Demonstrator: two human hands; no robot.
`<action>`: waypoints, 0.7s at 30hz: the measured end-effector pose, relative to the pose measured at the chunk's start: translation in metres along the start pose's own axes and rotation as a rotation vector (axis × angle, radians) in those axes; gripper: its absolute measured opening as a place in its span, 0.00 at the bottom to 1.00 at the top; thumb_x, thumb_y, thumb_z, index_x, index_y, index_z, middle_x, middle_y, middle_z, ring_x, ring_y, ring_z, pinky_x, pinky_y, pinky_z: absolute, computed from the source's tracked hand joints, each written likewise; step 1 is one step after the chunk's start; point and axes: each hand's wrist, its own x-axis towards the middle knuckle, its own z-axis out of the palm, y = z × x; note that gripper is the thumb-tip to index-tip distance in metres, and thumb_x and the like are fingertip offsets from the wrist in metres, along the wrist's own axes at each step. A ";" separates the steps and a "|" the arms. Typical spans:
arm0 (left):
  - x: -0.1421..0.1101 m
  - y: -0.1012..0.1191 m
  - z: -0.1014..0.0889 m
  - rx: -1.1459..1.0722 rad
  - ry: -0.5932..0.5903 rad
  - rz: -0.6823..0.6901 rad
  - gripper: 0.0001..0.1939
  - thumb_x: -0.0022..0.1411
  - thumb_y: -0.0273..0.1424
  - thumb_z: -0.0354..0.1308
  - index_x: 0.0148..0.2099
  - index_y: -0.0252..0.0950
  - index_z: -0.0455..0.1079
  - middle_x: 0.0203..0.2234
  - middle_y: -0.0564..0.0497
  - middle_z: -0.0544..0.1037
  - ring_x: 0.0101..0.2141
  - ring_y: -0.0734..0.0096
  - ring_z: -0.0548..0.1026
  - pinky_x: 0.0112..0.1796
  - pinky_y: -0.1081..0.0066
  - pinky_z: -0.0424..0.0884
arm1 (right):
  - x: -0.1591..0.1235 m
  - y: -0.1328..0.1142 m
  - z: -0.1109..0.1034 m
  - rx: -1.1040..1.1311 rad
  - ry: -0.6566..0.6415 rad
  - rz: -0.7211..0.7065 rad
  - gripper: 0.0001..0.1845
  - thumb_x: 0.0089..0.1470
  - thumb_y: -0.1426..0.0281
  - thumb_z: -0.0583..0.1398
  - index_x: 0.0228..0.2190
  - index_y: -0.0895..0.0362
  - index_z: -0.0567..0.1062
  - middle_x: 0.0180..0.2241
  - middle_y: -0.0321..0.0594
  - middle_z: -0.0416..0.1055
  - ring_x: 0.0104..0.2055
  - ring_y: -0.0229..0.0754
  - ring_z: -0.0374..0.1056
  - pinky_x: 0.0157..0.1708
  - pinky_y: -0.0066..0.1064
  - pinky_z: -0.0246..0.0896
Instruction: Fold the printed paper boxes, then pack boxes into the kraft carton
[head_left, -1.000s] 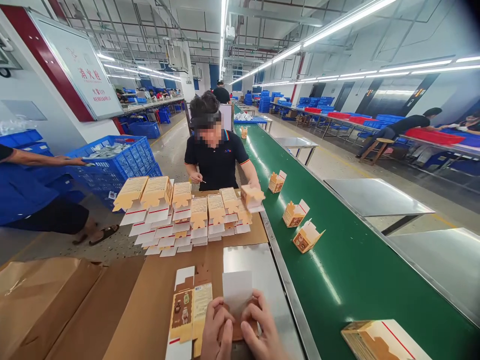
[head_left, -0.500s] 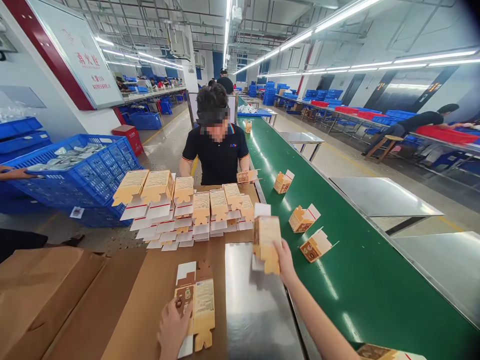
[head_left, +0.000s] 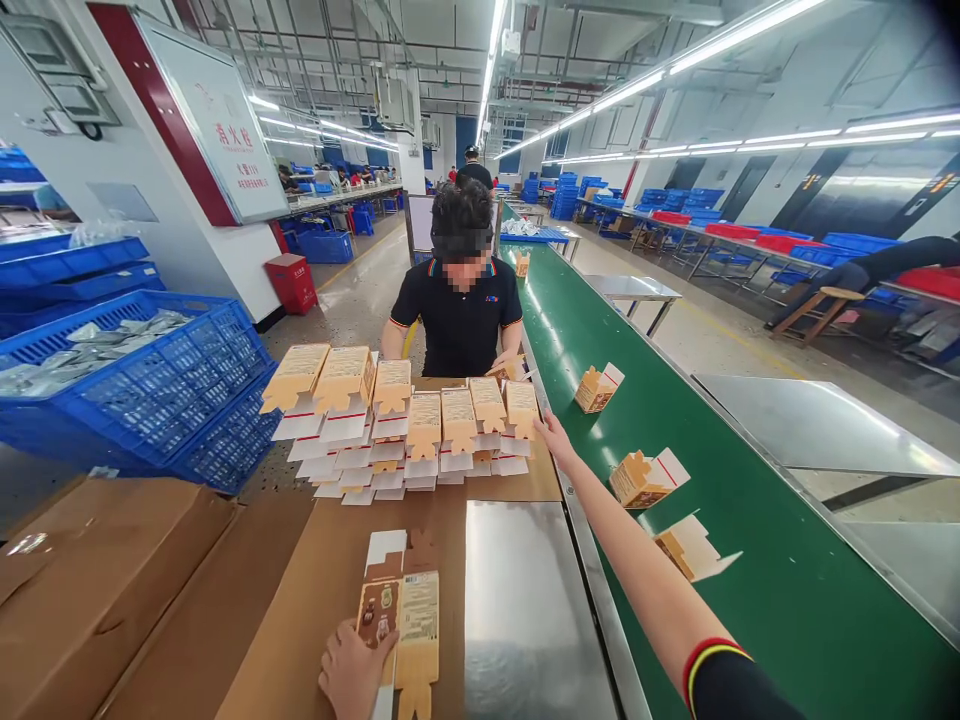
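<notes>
A flat, unfolded carton, printed brown and beige, lies on the cardboard-covered table in front of me. My left hand is on its lower left part, thumb and bent fingers gripping the brown panel. Farther forward, my right hand reaches out and holds the right side of a folded small carton. That carton sits at the right end of the top row of a stack of folded cartons, whose white flaps hang toward me. The fingers' far side is hidden.
On my right a green conveyor belt carries several small cartons. A metal plate lies beside it. A co-worker sits behind the stack, handling a carton. At left stand a large cardboard box and a blue crate of packets.
My right hand has moved forward with a folded carton, now at the stack's right end. My left hand stays on the flat carton. The view has shifted slightly left.
</notes>
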 end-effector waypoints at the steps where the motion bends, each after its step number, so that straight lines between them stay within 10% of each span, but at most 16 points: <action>1: 0.000 0.000 -0.004 -0.055 -0.014 -0.005 0.27 0.45 0.48 0.50 0.43 0.34 0.59 0.45 0.32 0.68 0.49 0.35 0.65 0.48 0.45 0.57 | -0.009 0.000 -0.003 -0.008 0.020 0.007 0.19 0.56 0.67 0.59 0.49 0.56 0.67 0.56 0.45 0.61 0.57 0.51 0.59 0.55 0.53 0.54; 5: -0.012 0.008 -0.024 -0.391 -0.196 0.065 0.27 0.50 0.55 0.44 0.39 0.38 0.58 0.35 0.44 0.75 0.40 0.51 0.74 0.43 0.58 0.68 | -0.089 0.001 -0.001 0.023 -0.033 0.070 0.31 0.46 0.61 0.65 0.51 0.53 0.66 0.60 0.45 0.57 0.63 0.51 0.49 0.62 0.46 0.43; 12: -0.091 0.055 -0.041 -0.795 -0.376 0.217 0.38 0.47 0.56 0.56 0.53 0.36 0.58 0.51 0.40 0.71 0.54 0.53 0.66 0.53 0.62 0.65 | -0.274 0.006 0.031 0.318 -0.264 0.404 0.31 0.35 0.53 0.68 0.39 0.59 0.75 0.38 0.47 0.78 0.41 0.53 0.73 0.43 0.45 0.67; 15: -0.128 0.076 -0.044 -0.871 -0.319 0.319 0.44 0.45 0.53 0.60 0.58 0.37 0.52 0.58 0.38 0.62 0.57 0.50 0.62 0.58 0.55 0.57 | -0.302 -0.008 0.030 0.474 -0.143 0.442 0.35 0.33 0.51 0.68 0.41 0.57 0.74 0.38 0.46 0.77 0.43 0.54 0.72 0.46 0.44 0.65; 21: -0.175 0.096 -0.042 -0.956 -0.604 0.583 0.44 0.43 0.61 0.54 0.57 0.41 0.59 0.51 0.41 0.70 0.57 0.46 0.63 0.56 0.52 0.59 | -0.312 -0.039 0.018 0.671 -0.159 0.151 0.56 0.27 0.41 0.65 0.57 0.49 0.57 0.49 0.45 0.71 0.53 0.56 0.66 0.55 0.43 0.58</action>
